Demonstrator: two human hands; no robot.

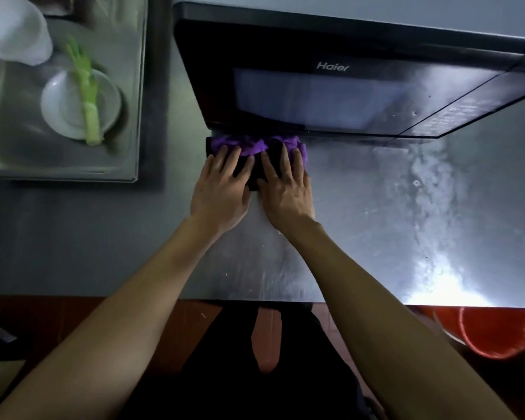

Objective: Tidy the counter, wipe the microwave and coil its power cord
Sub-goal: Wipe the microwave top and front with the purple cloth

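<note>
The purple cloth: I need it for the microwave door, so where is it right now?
In the head view the purple cloth lies mid-frame on the steel counter, against the microwave front's lower left edge, under both the left hand and right hand.

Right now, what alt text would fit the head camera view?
Both hands, left hand and right hand, press a purple cloth flat on a steel counter against the bottom front edge of a black microwave. At left, a sink holds a white plate, a green stalk and a plastic cup.
</note>
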